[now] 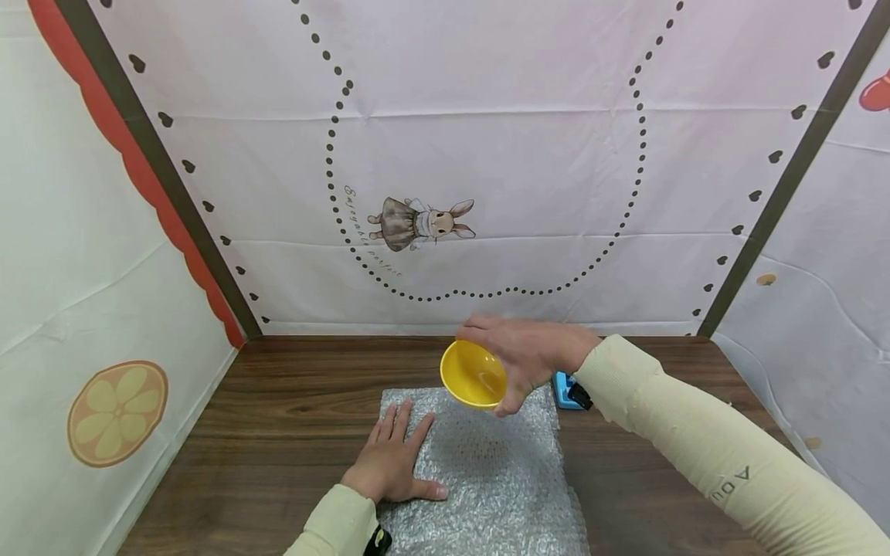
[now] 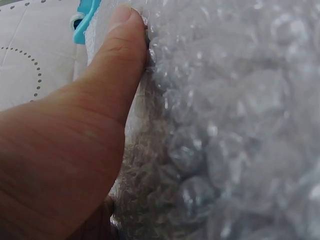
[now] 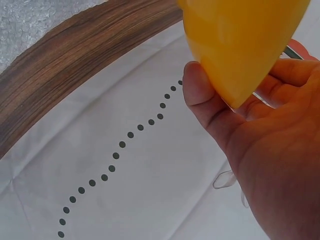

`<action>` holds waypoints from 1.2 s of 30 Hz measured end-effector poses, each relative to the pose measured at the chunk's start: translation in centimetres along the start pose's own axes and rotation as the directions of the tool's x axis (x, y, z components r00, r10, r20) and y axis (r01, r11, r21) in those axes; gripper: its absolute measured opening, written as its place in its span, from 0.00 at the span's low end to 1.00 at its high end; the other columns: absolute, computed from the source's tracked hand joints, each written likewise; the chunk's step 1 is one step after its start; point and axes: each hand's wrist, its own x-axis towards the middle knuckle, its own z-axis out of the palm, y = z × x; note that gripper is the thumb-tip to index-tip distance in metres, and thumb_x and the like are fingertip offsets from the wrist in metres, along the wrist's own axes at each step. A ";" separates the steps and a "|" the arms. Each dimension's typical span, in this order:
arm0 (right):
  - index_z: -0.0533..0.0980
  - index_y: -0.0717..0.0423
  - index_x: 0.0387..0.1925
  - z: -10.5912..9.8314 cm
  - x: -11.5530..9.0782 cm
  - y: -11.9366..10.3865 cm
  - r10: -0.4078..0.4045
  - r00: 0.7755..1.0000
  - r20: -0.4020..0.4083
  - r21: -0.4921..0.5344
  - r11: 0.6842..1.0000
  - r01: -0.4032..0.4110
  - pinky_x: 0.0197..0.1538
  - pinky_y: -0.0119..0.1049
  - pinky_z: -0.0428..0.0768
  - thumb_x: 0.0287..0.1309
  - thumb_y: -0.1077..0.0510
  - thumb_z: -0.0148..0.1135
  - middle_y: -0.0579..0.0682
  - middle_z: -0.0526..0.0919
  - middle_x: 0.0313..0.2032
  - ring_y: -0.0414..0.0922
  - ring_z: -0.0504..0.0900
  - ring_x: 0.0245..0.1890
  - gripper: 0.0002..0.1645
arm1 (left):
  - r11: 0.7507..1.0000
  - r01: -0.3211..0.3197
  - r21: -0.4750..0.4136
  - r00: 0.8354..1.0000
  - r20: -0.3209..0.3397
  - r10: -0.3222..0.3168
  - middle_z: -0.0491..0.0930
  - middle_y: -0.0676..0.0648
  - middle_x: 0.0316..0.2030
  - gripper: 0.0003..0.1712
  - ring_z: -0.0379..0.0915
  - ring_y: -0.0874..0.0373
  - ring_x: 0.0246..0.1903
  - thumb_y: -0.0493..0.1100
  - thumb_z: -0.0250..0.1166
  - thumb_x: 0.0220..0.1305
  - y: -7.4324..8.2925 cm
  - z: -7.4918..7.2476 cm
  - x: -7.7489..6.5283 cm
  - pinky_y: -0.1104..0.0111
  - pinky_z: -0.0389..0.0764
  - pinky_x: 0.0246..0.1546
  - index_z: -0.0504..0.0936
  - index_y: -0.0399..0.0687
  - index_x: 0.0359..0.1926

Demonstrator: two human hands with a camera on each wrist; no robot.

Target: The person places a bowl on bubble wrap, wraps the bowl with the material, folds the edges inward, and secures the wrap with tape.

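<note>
A yellow bowl (image 1: 473, 376) is held above the bubble wrap by my right hand (image 1: 524, 355), thumb on one side of its rim and fingers on the other. Its hollow side is tilted toward the head camera. In the right wrist view the thumb presses against the bowl's (image 3: 240, 45) smooth yellow wall. Flat on the sheet of bubble wrap (image 1: 487, 494) rests my left hand (image 1: 396, 463), its fingers spread over the left edge. The left wrist view shows that thumb (image 2: 120, 55) lying along the bubbles.
A blue object (image 1: 566, 391) with a black part beside it lies right of the bubble wrap, partly hidden by the right wrist. The brown wooden table (image 1: 299, 417) ends at a printed white cloth wall (image 1: 487, 270), with more cloth at both sides.
</note>
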 end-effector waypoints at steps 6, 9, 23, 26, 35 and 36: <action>0.61 0.52 0.77 0.3 0.0 0.2 -0.026 1.000 -0.014 -0.008 1.000 0.026 0.62 0.42 0.82 0.36 0.38 0.84 0.47 0.70 0.67 0.44 0.75 0.59 0.68 | 1.000 -0.003 -0.005 1.000 -0.005 0.003 0.34 0.36 0.85 0.72 0.30 0.35 0.84 0.84 0.69 0.45 0.0 -0.1 0.0 0.40 0.44 0.82 0.51 0.58 0.84; 0.62 0.53 0.75 0.5 0.0 0.3 -0.035 0.999 -0.019 -0.017 0.999 0.034 0.62 0.41 0.83 0.36 0.38 0.84 0.47 0.71 0.66 0.44 0.76 0.58 0.67 | 1.000 -0.017 -0.003 1.000 -0.021 0.017 0.33 0.37 0.85 0.74 0.28 0.35 0.84 0.86 0.67 0.43 -0.7 0.7 0.6 0.40 0.43 0.82 0.50 0.59 0.84; 0.63 0.50 0.74 1.1 -0.1 0.3 -0.021 1.000 -0.003 0.003 1.000 0.021 0.64 0.41 0.82 0.35 0.38 0.85 0.45 0.72 0.65 0.43 0.74 0.59 0.65 | 1.000 -0.024 -0.001 0.999 -0.035 0.023 0.34 0.37 0.85 0.74 0.29 0.35 0.84 0.86 0.68 0.43 -1.0 1.2 1.0 0.40 0.43 0.82 0.50 0.59 0.84; 0.63 0.50 0.74 1.2 -0.1 0.3 -0.020 1.000 -0.004 0.001 1.000 0.020 0.64 0.41 0.82 0.34 0.38 0.85 0.45 0.71 0.65 0.43 0.75 0.59 0.65 | 1.000 -0.025 -0.001 0.999 -0.038 0.025 0.34 0.37 0.85 0.75 0.29 0.35 0.84 0.86 0.68 0.42 -1.0 1.1 0.9 0.40 0.43 0.82 0.51 0.59 0.84; 0.63 0.50 0.74 1.7 0.0 0.4 -0.031 1.000 -0.001 -0.029 0.999 0.030 0.62 0.39 0.82 0.34 0.37 0.85 0.45 0.72 0.64 0.43 0.75 0.57 0.66 | 1.000 -0.019 -0.014 1.000 -0.023 0.019 0.33 0.37 0.85 0.74 0.28 0.35 0.84 0.85 0.69 0.43 -0.5 0.4 0.3 0.40 0.43 0.82 0.50 0.59 0.84; 0.63 0.50 0.74 1.7 0.0 0.4 -0.029 1.000 -0.002 -0.029 0.999 0.029 0.62 0.39 0.82 0.34 0.37 0.85 0.45 0.72 0.64 0.42 0.75 0.57 0.66 | 1.000 -0.017 -0.015 1.000 -0.019 0.017 0.34 0.37 0.85 0.74 0.28 0.35 0.84 0.84 0.69 0.43 -0.3 0.2 0.1 0.40 0.43 0.82 0.50 0.58 0.84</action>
